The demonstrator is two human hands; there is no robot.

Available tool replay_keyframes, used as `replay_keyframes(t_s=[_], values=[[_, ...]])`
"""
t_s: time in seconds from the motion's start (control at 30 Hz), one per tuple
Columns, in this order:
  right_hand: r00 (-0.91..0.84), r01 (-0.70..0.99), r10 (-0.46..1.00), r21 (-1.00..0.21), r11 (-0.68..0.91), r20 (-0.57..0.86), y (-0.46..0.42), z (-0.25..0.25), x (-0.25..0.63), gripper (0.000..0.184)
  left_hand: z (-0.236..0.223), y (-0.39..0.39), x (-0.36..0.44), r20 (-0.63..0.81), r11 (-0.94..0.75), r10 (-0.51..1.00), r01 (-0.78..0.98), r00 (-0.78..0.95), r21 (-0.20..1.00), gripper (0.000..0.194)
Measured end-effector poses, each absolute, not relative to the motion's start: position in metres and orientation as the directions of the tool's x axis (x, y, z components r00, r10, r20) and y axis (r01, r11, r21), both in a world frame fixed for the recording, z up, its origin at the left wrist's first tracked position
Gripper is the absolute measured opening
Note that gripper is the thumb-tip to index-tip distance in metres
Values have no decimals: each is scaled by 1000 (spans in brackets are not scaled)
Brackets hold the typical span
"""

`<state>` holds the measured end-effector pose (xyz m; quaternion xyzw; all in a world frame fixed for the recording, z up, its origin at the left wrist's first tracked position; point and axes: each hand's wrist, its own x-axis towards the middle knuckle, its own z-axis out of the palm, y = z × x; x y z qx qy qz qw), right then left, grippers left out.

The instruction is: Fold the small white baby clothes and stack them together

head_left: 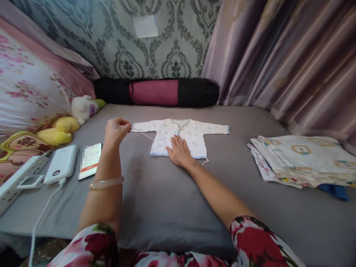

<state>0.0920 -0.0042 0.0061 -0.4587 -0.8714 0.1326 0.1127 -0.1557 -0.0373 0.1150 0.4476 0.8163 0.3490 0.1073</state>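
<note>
A small white baby shirt with pale blue trim lies spread flat on the grey bed sheet, sleeves out to both sides. My right hand rests flat on its lower hem, fingers stretched out. My left hand is raised just left of the left sleeve, fingers pinched together on the shirt's thin tie string, which runs from the hand back to the shirt's front. A pale bangle sits on my left forearm.
A stack of folded patterned cloths lies at the right. At the left are a phone, a white power bank with cable, a power strip and soft toys. A black and red bolster lies against the wall; curtains hang at right.
</note>
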Motion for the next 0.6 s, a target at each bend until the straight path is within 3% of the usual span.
replay_keyframes(t_s=[0.17, 0.3, 0.47, 0.6], values=[[-555, 763, 827, -344, 548, 87, -4, 7, 93, 64, 117, -9, -106, 273, 95, 879, 705, -390, 703, 20], [-541, 750, 836, -397, 529, 91, -4, 8, 95, 67, 102, 10, -67, 280, -46, 937, 720, -209, 692, 20], [-486, 718, 864, -504, 481, 133, -2, 5, 95, 78, 79, 20, -38, 215, -156, 976, 740, 15, 654, 23], [-431, 695, 892, -583, 422, 133, 3, 5, 94, 84, 59, 24, -37, 196, -69, 979, 804, -61, 591, 31]])
